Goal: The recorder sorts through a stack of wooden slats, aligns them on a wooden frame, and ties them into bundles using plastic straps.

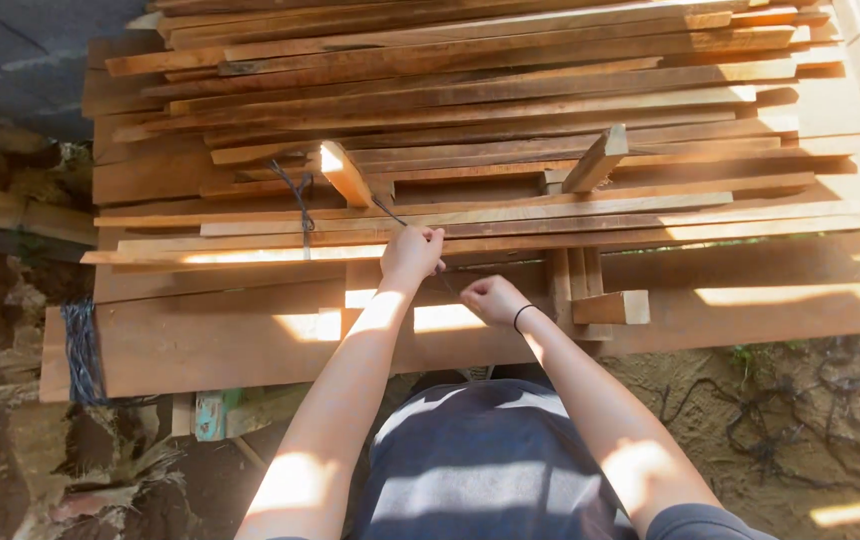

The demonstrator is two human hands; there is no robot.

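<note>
A big stack of reddish-brown wooden planks lies in front of me. My left hand is closed on a thin dark cord that runs up from the front planks toward a short angled wood block. My right hand, with a dark band at the wrist, is fisted just below and to the right, against the front edge of the stack; the cord appears to pass into it. Another strand of dark cord hangs over the planks to the left.
A second short wood block sticks up to the right, and a small block rests on the lower boards. Blue-grey cord wraps the plank ends at left. Bare dirt with roots lies at lower right, rubble at lower left.
</note>
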